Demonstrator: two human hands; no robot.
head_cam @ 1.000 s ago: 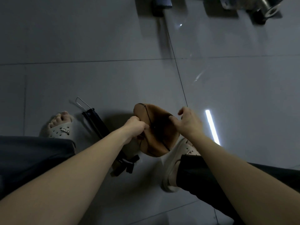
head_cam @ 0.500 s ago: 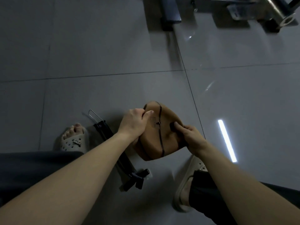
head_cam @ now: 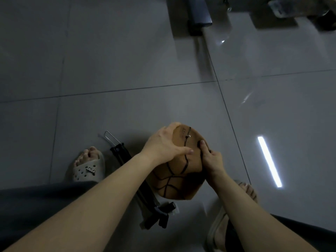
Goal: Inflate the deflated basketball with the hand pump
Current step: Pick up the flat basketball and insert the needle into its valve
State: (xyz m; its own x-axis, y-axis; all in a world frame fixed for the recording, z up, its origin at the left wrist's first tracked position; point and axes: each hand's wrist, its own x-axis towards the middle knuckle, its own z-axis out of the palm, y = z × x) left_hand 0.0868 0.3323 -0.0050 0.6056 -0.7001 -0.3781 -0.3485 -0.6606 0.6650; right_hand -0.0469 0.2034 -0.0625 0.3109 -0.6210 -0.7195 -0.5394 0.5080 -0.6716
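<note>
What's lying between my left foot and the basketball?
The black hand pump lies on the floor between the left foot and the basketball, seen in the head view.

Hidden under left forearm (head_cam: 109,193): pump (head_cam: 119,152) middle; basketball (head_cam: 175,184) print unreadable; top-edge furniture (head_cam: 199,13) cropped, blurred.

Limp brown basketball (head_cam: 179,176) held over grey tiled floor (head_cam: 109,70), left hand (head_cam: 162,145) gripping its 10 o'clock edge, right hand (head_cam: 211,160) pinching its 3 o'clock edge, black hand pump (head_cam: 121,154) lying at 8 o'clock.
</note>
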